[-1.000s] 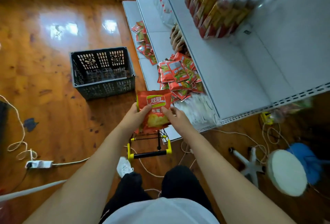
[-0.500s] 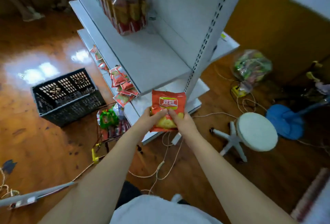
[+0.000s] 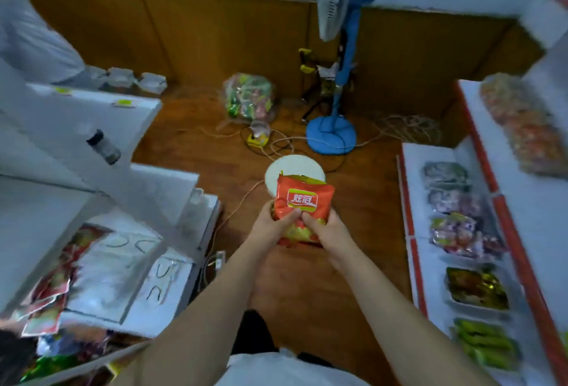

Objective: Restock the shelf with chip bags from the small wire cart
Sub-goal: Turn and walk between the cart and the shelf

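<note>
Wood floor [image 3: 362, 250] runs between white shelves — the left shelf [image 3: 92, 189] at nine o'clock, another shelf [image 3: 442, 152] of packets at three o'clock, a blue fan [image 3: 341, 56] at twelve. At centre the left hand [image 3: 272, 225] and right hand [image 3: 327, 232] both pinch the lower half of one chip bag [image 3: 302, 201], held in the air over a round stool [image 3: 276, 173]. The bag stands upright, long axis six to twelve, logo toward the camera — best carried like this, gripped lightly to spare the chips, and set face-out in a free slot.

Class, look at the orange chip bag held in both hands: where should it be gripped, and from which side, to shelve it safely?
Grip the chip bag at its lower side edges, one hand from each side, as the left hand and right hand do now. It stands upright and puffy; edge holds probably spare the chips.
</note>
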`<state>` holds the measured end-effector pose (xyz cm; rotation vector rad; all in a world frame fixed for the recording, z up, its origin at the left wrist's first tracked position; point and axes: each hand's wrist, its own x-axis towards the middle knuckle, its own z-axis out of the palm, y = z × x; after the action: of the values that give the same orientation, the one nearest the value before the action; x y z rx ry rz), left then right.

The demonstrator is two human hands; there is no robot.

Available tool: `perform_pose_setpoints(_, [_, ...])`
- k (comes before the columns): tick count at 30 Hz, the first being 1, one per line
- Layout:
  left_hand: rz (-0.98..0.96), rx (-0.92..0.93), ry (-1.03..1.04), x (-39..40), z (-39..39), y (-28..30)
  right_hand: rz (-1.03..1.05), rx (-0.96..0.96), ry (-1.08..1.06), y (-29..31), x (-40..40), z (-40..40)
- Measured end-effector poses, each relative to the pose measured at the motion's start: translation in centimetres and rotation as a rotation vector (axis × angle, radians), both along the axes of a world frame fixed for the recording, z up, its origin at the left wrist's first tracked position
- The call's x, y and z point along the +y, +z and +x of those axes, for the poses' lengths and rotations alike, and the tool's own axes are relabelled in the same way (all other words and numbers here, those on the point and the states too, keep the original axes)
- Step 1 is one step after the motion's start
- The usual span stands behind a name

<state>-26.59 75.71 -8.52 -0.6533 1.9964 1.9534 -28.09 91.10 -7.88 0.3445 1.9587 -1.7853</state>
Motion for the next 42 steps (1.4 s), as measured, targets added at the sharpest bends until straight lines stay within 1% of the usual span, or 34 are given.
perform_pose_setpoints(3, [0.0,0.001,-0.183,5.5,-3.2,0.2,-0.062,-0.045,-0.188,-1.1,5.2,-0.6])
perform_pose_setpoints(7, [0.002,-0.001,-0.396,12.5,-7.3,-0.2,-0.062,-0.057,-0.433,-1.4,11.4,-1.5])
perform_pose_setpoints(10, [-0.014,0.042,-0.552,17.4,-10.3,-0.6,-0.076,-0.025,-0.64,-1.0,15.3,-2.1])
perform_pose_setpoints(13, [0.037,0.04,-0.732,22.5,-12.3,-0.5,-0.067,-0.054,-0.865,0.2,18.7,-2.0])
perform_pose_setpoints(16, [0.1,-0.028,-0.92,27.1,-13.0,-1.0,-0.002,-0.051,-1.031,0.4,21.8,-1.2])
perform_pose_setpoints(19, [0.094,-0.082,-1.117,31.5,-12.7,-2.3,0.024,-0.099,-1.174,-0.7,24.4,0.7])
perform_pose_setpoints(24, [0.065,-0.216,-1.338,37.8,-9.5,-4.6,0.047,-0.209,-1.349,-3.2,28.5,4.9])
perform_pose_setpoints(26, [0.027,-0.209,-1.39,40.8,-9.0,-6.0,0.034,-0.238,-1.383,-4.3,31.2,5.9])
perform_pose_setpoints(28, [-0.002,-0.185,-1.423,44.3,-8.8,-6.6,0.057,-0.268,-1.363,-5.5,34.6,6.3])
perform_pose_setpoints(31, [-0.05,-0.085,-1.443,50.8,-9.5,-7.8,0.148,-0.254,-1.306,-7.9,40.8,6.4])
perform_pose_setpoints(34, [-0.133,0.044,-1.476,57.6,-10.4,-10.0,0.281,-0.288,-1.205,-9.9,47.7,6.2])
perform_pose_setpoints(36, [-0.196,0.1,-1.511,61.7,-10.8,-11.6,0.287,-0.318,-1.151,-12.5,52.1,6.4])
perform_pose_setpoints(37, [-0.2,0.119,-1.528,63.7,-11.0,-12.5,0.285,-0.32,-1.141,-14.9,54.3,6.9])
perform_pose_setpoints(38, [-0.207,0.149,-1.538,65.6,-11.0,-13.3,0.277,-0.331,-1.152,-15.7,56.1,7.1])
perform_pose_setpoints(40, [-0.209,0.203,-1.549,68.7,-11.0,-14.6,0.266,-0.367,-1.146,-15.8,58.4,7.0])
perform_pose_setpoints(42, [-0.241,0.217,-1.566,71.0,-10.9,-16.0,0.349,-0.415,-1.062,-15.7,60.0,7.2])
